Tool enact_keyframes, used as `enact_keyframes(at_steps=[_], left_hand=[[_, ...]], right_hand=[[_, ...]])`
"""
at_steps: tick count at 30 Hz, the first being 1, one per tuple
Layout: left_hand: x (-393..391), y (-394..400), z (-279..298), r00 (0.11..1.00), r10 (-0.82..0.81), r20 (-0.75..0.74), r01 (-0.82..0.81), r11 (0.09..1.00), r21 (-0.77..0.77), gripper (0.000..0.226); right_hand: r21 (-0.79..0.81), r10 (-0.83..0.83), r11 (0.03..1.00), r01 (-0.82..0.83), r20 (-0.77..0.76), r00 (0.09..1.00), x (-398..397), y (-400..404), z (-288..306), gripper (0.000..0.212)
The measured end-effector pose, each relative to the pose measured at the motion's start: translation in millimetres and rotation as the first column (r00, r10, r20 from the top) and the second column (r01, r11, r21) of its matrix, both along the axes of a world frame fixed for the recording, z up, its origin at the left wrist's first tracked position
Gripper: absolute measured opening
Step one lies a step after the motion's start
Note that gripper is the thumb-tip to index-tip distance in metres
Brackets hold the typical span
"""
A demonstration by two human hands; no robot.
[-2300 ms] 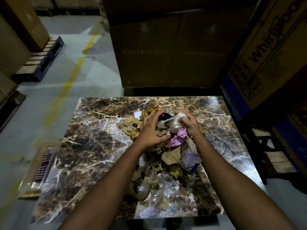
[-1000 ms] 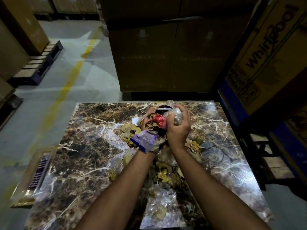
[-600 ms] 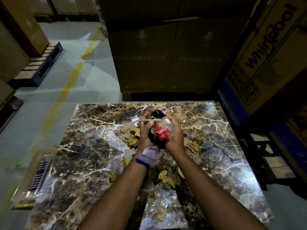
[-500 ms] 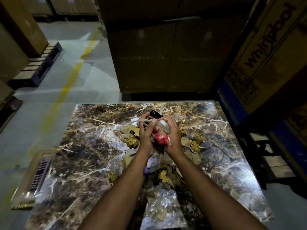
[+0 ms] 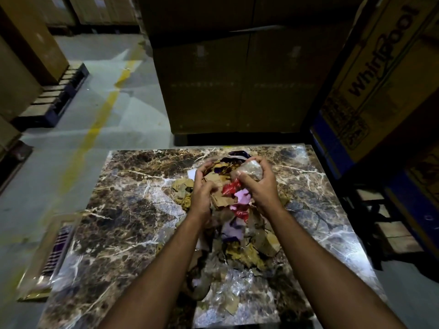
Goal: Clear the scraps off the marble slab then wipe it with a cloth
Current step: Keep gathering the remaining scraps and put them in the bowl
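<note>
Above the middle of the marble slab (image 5: 123,210), both hands are raised and curled around one bundle of scraps (image 5: 228,188). The left hand (image 5: 202,191) cups the bundle's left side, fingers bent over torn brown cardboard. The right hand (image 5: 259,186) clamps down on a crumpled wad of clear plastic (image 5: 250,168), thumb pressed to its front. Between the palms show a red wrapper (image 5: 231,187), a pink scrap (image 5: 242,197) and a dark purple piece at the top; how much more the hands hide cannot be told.

Below the wrists, a loose heap of litter (image 5: 240,252) still lies on the slab: jagged cardboard bits, pale lilac paper and wrinkled glossy film that catches the light near the front edge. The forearms cover part of this heap. The slab is polished, dark brown with white and gold veins, and its near edge is cut off by the frame.

Left of the slab, on the grey concrete floor, sits a blurred flat tray (image 5: 54,252) with striped contents that are hard to make out. Tall cardboard boxes (image 5: 237,79) stand behind the slab in deep shadow.
</note>
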State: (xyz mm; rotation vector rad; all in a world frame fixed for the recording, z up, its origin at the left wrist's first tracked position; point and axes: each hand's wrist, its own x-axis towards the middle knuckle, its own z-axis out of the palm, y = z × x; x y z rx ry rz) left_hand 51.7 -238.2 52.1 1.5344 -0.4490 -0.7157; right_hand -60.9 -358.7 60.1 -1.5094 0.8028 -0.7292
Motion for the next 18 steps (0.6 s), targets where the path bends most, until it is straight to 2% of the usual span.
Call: enact_keyframes(at_steps=[5,7,11,14,16,18], left_hand=[[4,8,-2,0.999,0.006,0.037,-0.005,1.000,-0.017,0.065],[11,13,-9,0.995,-0.040,0.090,0.037,0.999,0.026,0.067],[19,21,-23,0.931,-0.184,0.316,0.107,0.963,0.247,0.055],[15,20,-19,0.853,-0.246,0.460,0.060,0.922,0.382,0.055],[7,18,-6,0.846,-0.205,0.492,0.035,0.942,0.333,0.073],[4,14,11,0.836,-0.082,0.543,-0.010,0.986,0.165,0.080]], right_hand=[[0.021,-0.112,0.993,0.112,0.009,0.994,-11,-9,-7,0.060],[0.045,-0.154,0.987,0.153,0.008,0.988,-17,-15,-9,0.059],[0.062,-0.143,0.988,0.142,0.016,0.990,-22,-20,-10,0.054],[0.069,-0.115,0.991,0.113,0.033,0.993,-23,-19,-7,0.047],[0.097,-0.093,0.991,0.089,0.037,0.995,-23,-19,-4,0.046],[0.101,0.001,0.995,-0.003,0.015,1.000,-23,-18,1,0.049]])
